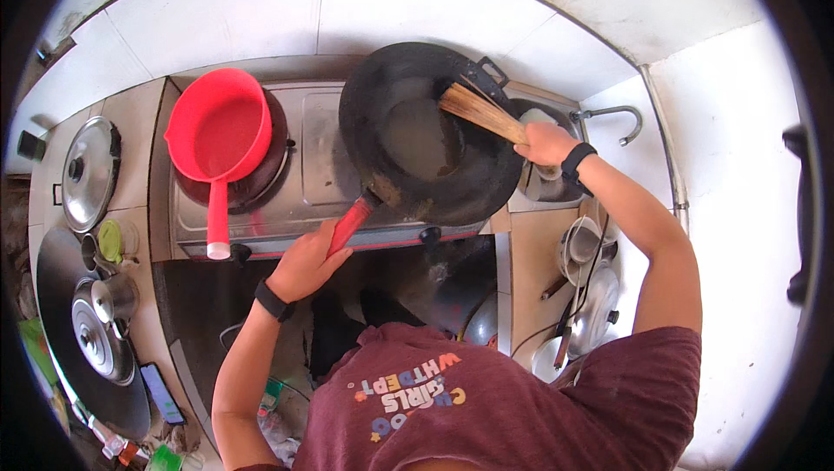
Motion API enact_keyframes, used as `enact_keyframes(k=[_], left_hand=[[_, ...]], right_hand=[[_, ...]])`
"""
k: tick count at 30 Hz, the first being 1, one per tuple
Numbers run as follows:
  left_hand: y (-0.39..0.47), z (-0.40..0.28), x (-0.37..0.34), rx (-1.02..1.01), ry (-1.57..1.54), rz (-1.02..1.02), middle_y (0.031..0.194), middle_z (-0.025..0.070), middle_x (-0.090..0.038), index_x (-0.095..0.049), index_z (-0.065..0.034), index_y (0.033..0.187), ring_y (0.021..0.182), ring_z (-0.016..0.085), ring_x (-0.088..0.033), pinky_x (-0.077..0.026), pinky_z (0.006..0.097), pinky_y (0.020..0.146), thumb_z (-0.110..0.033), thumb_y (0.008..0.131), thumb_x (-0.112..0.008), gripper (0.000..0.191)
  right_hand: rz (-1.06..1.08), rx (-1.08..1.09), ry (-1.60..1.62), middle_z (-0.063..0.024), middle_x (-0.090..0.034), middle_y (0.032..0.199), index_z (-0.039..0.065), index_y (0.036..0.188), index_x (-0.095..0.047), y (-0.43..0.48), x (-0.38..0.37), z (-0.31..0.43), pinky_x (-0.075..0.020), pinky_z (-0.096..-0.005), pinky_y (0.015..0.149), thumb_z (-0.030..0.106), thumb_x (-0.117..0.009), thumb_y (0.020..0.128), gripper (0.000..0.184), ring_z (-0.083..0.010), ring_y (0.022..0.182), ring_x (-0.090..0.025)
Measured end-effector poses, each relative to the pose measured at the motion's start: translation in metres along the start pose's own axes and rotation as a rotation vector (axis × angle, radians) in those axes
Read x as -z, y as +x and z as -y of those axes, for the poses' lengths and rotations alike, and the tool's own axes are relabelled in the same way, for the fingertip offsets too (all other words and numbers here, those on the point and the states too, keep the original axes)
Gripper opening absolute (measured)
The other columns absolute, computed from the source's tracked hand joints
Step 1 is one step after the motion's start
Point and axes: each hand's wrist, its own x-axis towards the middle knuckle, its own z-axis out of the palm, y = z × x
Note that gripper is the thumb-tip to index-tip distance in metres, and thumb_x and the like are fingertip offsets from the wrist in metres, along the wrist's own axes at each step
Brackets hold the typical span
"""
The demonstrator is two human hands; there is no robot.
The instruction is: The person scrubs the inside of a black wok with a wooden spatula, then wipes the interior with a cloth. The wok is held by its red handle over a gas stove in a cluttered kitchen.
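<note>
A black wok (365, 125) is over the right side of the gas stove (319, 145), with some liquid pooled in its bottom. My left hand (307, 261) grips the wok's red handle (352, 223). In my right hand (547, 144) is a bamboo wok brush (479, 112), its bristle end against the wok's inner wall at the upper right. A red plastic saucepan-shaped dipper (218, 125) rests on the left burner, its handle towards me. Whatever supports the wok is hidden beneath it.
Behind the wok's right side is a sink (554, 191) with a curved faucet (616, 116). Lids, pots and a ladle crowd the right counter (537, 256). The left counter (133, 178) bears a metal lid (91, 174), a large dark wok lid or pan (58, 314) and a phone (162, 393).
</note>
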Motion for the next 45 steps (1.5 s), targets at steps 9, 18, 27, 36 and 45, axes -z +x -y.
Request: enact_keyframes(k=[9, 18, 27, 36, 45], left_hand=[[0.003, 0.001, 0.002, 0.034, 0.04, 0.053, 0.093, 0.0309, -0.063, -0.043, 0.002, 0.124, 0.093, 0.048, -0.059, -0.045, 0.0523, 0.077, -0.028, 0.093, -0.061, 0.047], [0.004, -0.003, 0.006, 0.077, 0.021, 0.102, 0.1, 0.0305, -0.062, -0.042, 0.001, 0.129, 0.098, 0.048, -0.058, -0.046, 0.0499, 0.081, -0.028, 0.093, -0.061, 0.05], [0.004, 0.0, 0.0, 0.048, -0.006, 0.051, 0.092, 0.0316, -0.063, -0.042, 0.0014, 0.126, 0.092, 0.049, -0.059, -0.045, 0.0531, 0.077, -0.026, 0.093, -0.06, 0.047], [0.002, -0.005, 0.001, 0.112, -0.047, 0.048, 0.096, 0.0304, -0.063, -0.044, 0.0001, 0.127, 0.093, 0.049, -0.059, -0.046, 0.0512, 0.077, -0.025, 0.093, -0.061, 0.046], [-0.003, -0.003, -0.006, 0.054, 0.011, -0.049, 0.095, 0.0298, -0.063, -0.045, -0.0004, 0.127, 0.093, 0.049, -0.059, -0.046, 0.0519, 0.076, -0.025, 0.093, -0.061, 0.045]], right_hand=[[0.296, 0.004, 0.496, -0.0164, -0.063, 0.065, -0.01, 0.088, -0.06, -0.026, -0.02, 0.075, -0.0511, -0.0392, 0.053, 0.041, -0.066, 0.089, 0.052, -0.0259, 0.051, -0.063], [0.379, 0.061, 0.075, -0.0221, -0.065, 0.071, -0.006, 0.076, -0.065, -0.082, -0.002, -0.022, -0.0532, -0.0431, 0.066, 0.041, -0.067, 0.082, 0.047, -0.0346, 0.068, -0.068], [0.131, 0.094, 0.044, -0.0272, -0.067, 0.082, -0.007, 0.085, -0.066, -0.025, 0.002, -0.007, -0.0536, -0.0477, 0.074, 0.039, -0.068, 0.082, 0.046, -0.042, 0.08, -0.067], [-0.042, 0.047, -0.096, -0.0247, -0.067, 0.082, -0.004, 0.083, -0.067, -0.021, 0.029, -0.028, -0.0541, -0.0482, 0.073, 0.033, -0.066, 0.083, 0.037, -0.0408, 0.081, -0.067], [0.1, 0.007, -0.176, -0.025, -0.067, 0.088, -0.005, 0.086, -0.067, -0.05, 0.048, -0.045, -0.0544, -0.0466, 0.077, 0.031, -0.067, 0.081, 0.036, -0.0401, 0.086, -0.067]])
